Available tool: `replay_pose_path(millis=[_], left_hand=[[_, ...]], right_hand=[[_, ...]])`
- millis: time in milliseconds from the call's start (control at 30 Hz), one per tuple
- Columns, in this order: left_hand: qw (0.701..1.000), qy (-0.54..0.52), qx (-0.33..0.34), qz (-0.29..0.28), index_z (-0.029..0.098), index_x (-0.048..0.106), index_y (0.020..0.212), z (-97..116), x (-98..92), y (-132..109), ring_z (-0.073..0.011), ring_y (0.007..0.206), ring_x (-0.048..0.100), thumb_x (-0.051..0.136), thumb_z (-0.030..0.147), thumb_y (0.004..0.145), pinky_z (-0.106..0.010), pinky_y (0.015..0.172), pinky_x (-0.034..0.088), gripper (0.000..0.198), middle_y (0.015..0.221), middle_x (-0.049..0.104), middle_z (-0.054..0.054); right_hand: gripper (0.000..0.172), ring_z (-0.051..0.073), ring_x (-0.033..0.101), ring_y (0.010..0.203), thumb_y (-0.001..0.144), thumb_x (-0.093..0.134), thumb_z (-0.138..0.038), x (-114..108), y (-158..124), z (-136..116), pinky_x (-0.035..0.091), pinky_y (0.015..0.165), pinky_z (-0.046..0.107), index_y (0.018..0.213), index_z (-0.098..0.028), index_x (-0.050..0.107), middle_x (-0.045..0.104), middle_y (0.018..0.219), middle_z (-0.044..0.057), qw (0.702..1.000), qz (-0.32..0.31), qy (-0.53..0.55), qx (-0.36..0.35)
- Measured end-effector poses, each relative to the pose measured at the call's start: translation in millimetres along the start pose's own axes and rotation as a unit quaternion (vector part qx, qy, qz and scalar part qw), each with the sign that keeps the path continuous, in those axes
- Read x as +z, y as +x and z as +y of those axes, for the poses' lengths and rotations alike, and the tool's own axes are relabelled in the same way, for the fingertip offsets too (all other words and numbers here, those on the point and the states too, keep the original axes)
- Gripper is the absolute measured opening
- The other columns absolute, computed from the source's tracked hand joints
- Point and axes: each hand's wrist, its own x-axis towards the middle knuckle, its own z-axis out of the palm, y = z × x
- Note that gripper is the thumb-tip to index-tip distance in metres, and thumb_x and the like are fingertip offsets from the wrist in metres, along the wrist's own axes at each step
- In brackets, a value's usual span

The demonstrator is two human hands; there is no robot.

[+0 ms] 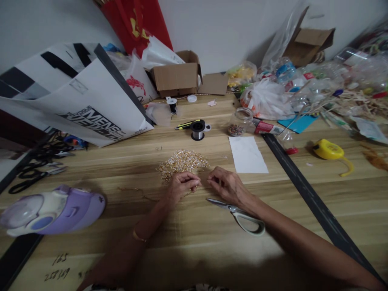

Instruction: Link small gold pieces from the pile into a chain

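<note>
My left hand [183, 186] is closed in a pinch at the near edge of a pile of small gold and clear beads [183, 161]. A thin gold beaded strand [145, 196] trails across the table, passes under my left wrist and runs up to those fingertips. Just to the right, my right hand [227, 184] has its fingers pinched together; whatever they hold is too small to make out. The two hands are slightly apart. Scissors [242, 218] with pale handles lie below my right hand, blades toward the left.
Behind the beads stand a wire spool [197, 130], a cutter knife [186, 125] and a bead jar [239, 122]. White paper [248, 154] lies right of my hands, a yellow tape measure [329, 149] farther right. A purple bottle [69, 210] and black-handled scissors [30, 173] are at left.
</note>
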Motion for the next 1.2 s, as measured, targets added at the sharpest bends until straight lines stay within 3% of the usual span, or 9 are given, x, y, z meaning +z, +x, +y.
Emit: replay_pose_path(millis=[200,400,700,833,933,1033,1100,1200], left_hand=[[0.999,0.017,-0.012,0.027,0.012,0.064,0.075,4.8,6.8,-2.3,-0.0072,0.049,0.052,0.075,0.031,0.062,-0.019,0.049,0.043,0.025,0.058,0.063,0.0],[0.998,0.029,-0.032,0.051,0.012,0.06,0.066,6.9,11.7,-3.0,-0.0054,0.044,0.048,0.077,0.033,0.057,-0.017,0.044,0.038,0.028,0.052,0.057,0.003],[0.996,0.053,-0.054,-0.047,0.011,0.063,0.065,4.5,10.3,-2.6,-0.0068,0.05,0.049,0.074,0.035,0.06,-0.018,0.051,0.039,0.026,0.053,0.055,0.002],[0.996,0.049,-0.061,-0.046,0.011,0.063,0.065,4.3,11.3,-2.6,-0.0081,0.055,0.051,0.077,0.034,0.056,-0.019,0.054,0.039,0.029,0.059,0.059,0.0],[0.996,0.036,-0.066,-0.038,0.011,0.062,0.065,5.3,12.0,-2.8,-0.0073,0.052,0.049,0.077,0.036,0.056,-0.019,0.052,0.039,0.03,0.056,0.057,0.001],[0.997,0.037,-0.06,-0.022,0.011,0.063,0.066,8.5,11.0,-3.0,-0.0072,0.051,0.049,0.075,0.036,0.059,-0.019,0.051,0.039,0.027,0.056,0.057,0.001],[0.997,0.041,-0.058,-0.01,0.011,0.063,0.065,10.8,9.5,-2.8,-0.007,0.05,0.049,0.074,0.034,0.061,-0.019,0.05,0.039,0.025,0.055,0.057,0.001],[0.998,0.034,-0.057,-0.001,0.011,0.063,0.064,12.3,7.4,-1.7,-0.007,0.049,0.049,0.074,0.032,0.06,-0.019,0.05,0.04,0.024,0.054,0.057,0.001]], right_hand=[[0.01,0.013,0.052,0.066,0.089,0.046,-0.017,0.3,-0.3,-2.4,0.039,0.059,0.023,0.082,-0.016,0.054,0.054,0.077,0.003,0.998,0.001,0.002,-0.057],[0.017,0.014,0.053,0.071,0.093,0.04,-0.021,0.2,-1.6,-4.2,0.042,0.063,0.024,0.085,-0.016,0.054,0.054,0.082,0.006,0.994,-0.042,-0.029,-0.099],[0.016,0.014,0.055,0.075,0.094,0.04,-0.023,1.9,-2.2,-4.7,0.046,0.068,0.025,0.091,-0.016,0.054,0.055,0.085,0.006,0.994,-0.051,-0.009,-0.1],[0.015,0.014,0.056,0.075,0.094,0.04,-0.022,2.1,-1.7,-6.1,0.046,0.067,0.025,0.092,-0.017,0.054,0.055,0.085,0.006,0.993,-0.047,0.001,-0.104],[0.013,0.016,0.056,0.084,0.092,0.042,-0.021,2.5,-3.1,-6.9,0.048,0.07,0.027,0.099,-0.018,0.052,0.055,0.095,0.008,0.994,-0.018,0.006,-0.105],[0.02,0.019,0.054,0.097,0.09,0.046,-0.02,4.0,-7.0,-5.8,0.049,0.069,0.028,0.109,-0.018,0.047,0.051,0.112,0.014,0.994,0.068,-0.009,-0.09],[0.015,0.02,0.055,0.094,0.089,0.046,-0.019,5.8,-9.4,-4.0,0.048,0.066,0.028,0.104,-0.018,0.048,0.052,0.108,0.013,0.991,0.096,-0.026,-0.093],[0.008,0.018,0.056,0.085,0.089,0.045,-0.019,9.1,-10.2,-1.3,0.047,0.065,0.027,0.094,-0.018,0.051,0.055,0.091,0.009,0.992,0.06,-0.024,-0.104]])
